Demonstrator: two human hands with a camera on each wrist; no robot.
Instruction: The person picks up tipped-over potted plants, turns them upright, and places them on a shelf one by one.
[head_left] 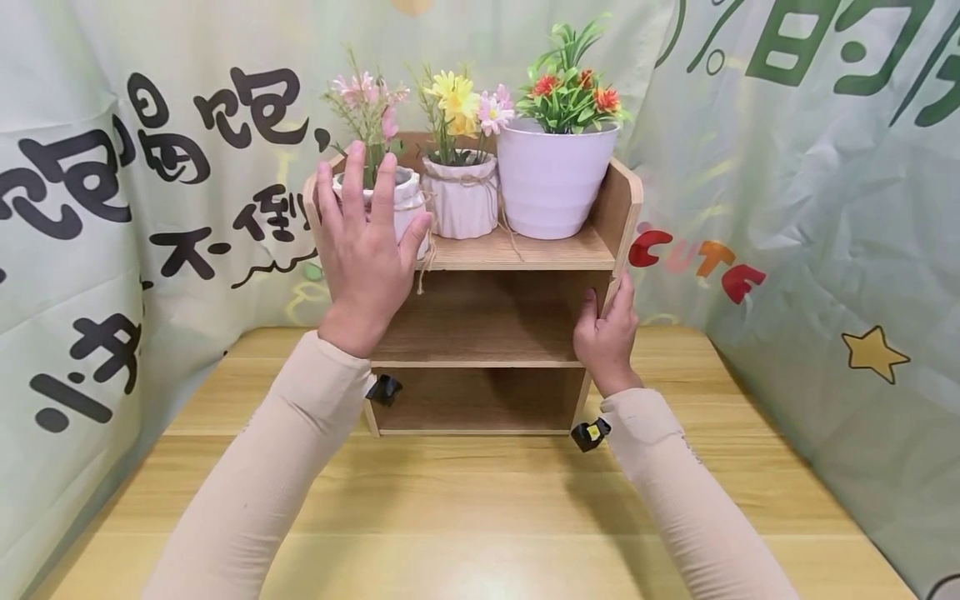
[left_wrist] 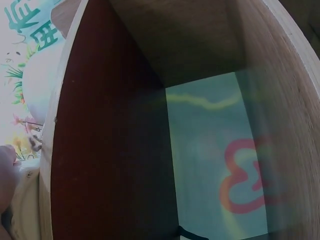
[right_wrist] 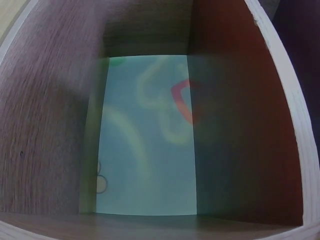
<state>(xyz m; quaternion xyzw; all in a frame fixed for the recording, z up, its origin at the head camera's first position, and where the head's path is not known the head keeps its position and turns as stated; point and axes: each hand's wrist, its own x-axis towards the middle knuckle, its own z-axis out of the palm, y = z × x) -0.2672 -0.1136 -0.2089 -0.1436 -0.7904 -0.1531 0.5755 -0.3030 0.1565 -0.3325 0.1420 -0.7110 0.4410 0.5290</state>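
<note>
Pot (head_left: 405, 208) stands upright on shelf (head_left: 525, 250), left hand (head_left: 365, 250) gripping it.

white pot (head_left: 551, 179), brown wooden shelf (head_left: 517, 250)

A light wooden bench (head_left: 480, 517) carried a small open-backed wooden shelf unit (head_left: 487, 333). On its top board stood three flower pots in a row: a white wrapped pot (head_left: 411, 208), a white ribbed pot (head_left: 461, 200), and a large pale lilac plastic pot (head_left: 551, 179).
</note>
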